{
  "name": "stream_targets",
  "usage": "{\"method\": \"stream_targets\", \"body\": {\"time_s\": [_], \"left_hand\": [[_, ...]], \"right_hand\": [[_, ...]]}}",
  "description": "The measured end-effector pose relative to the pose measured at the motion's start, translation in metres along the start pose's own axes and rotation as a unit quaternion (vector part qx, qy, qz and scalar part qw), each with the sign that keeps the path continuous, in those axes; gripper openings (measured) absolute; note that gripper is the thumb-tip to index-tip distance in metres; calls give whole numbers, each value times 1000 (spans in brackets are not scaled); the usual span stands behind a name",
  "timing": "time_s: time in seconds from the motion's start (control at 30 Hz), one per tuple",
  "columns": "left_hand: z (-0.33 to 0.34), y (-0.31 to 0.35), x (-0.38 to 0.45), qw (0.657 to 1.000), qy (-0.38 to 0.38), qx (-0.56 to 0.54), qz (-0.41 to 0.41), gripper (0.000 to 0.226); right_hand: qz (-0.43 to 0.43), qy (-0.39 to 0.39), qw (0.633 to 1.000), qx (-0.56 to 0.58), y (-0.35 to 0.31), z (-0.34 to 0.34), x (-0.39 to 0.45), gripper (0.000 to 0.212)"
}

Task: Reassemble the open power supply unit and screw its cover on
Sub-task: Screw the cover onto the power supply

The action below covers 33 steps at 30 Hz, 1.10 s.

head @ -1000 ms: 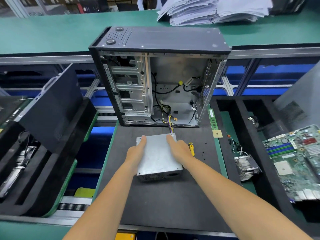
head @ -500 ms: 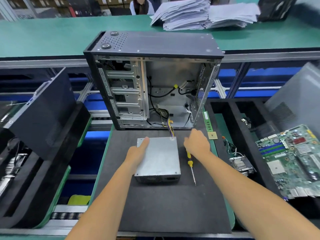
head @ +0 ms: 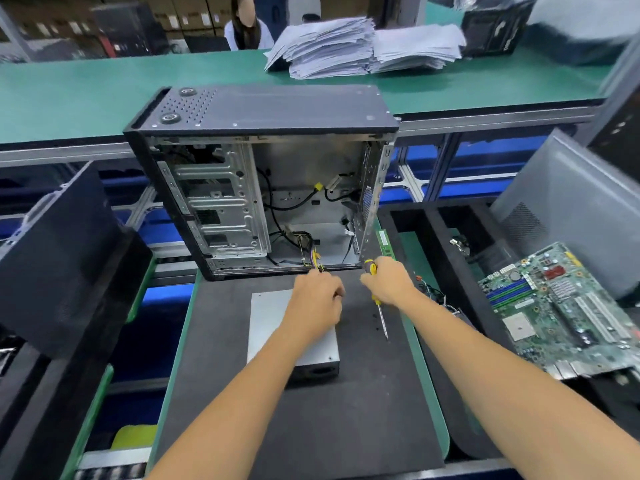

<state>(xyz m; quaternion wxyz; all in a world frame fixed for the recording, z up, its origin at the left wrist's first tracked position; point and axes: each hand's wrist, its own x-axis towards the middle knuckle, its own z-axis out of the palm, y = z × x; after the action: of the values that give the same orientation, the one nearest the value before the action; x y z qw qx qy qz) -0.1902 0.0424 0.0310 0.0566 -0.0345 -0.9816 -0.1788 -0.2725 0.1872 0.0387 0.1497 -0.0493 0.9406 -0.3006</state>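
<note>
PSU (head: 273, 327) lies flat on the dark mat (head: 363, 410), just in front of the open case (head: 263, 181); its cable bundle (head: 317, 261) runs from the far end up into the case. Left hand (head: 317, 301) sits over the PSU's far right corner, fingers curled there, apparently onto the cables, though the grasp itself is hidden. Right hand (head: 389, 282) grips the screwdriver (head: 377, 299) by its yellow handle, shaft pointing down toward the mat. Risks: cables pinched under the cover edge if not tucked; the driver tip, close to the left hand, could jab it; small dark specks by the tip, maybe screws, could get knocked off the surface.
</note>
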Motion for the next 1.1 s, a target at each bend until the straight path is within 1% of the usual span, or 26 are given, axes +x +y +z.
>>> {"method": "stream_targets", "body": {"time_s": [0.03,0.07,0.13,0.17,0.23,0.37,0.57,0.73,0.8,0.9,1.03,1.1], "left_hand": [[6,11,6,998,-55,31,30,18],[14,21,10,992,-108,55,42,18],[31,37,17,979,-187,75,36,18],[40,44,19,975,-205,77,30,19],[53,56,23,973,-218,75,19,18],[75,71,31,971,-232,54,-6,17],[85,73,36,976,-210,20,-53,20],[81,75,38,972,-220,5,-88,19],[74,76,40,971,-213,-44,-103,17],[49,71,46,972,-156,-135,-116,20],[-4,40,47,977,-55,-167,-119,17],[-28,12,38,974,-21,-179,-135,12]], "right_hand": [[-8,3,1000,15,3,-9,-1,24],[-15,4,1000,26,6,-16,-3,21],[-30,13,999,37,15,-25,-6,23],[-36,21,998,37,20,-28,-8,27],[-49,38,998,26,31,-31,-10,33],[-62,38,997,29,50,-33,-7,35],[-75,26,996,45,58,-32,2,34],[-91,26,993,64,48,-35,6,34],[-91,24,991,91,40,-38,6,33],[-104,36,985,132,23,-48,7,29],[-167,85,967,176,-23,-58,5,26],[-200,91,956,196,-52,-54,2,25]]}}
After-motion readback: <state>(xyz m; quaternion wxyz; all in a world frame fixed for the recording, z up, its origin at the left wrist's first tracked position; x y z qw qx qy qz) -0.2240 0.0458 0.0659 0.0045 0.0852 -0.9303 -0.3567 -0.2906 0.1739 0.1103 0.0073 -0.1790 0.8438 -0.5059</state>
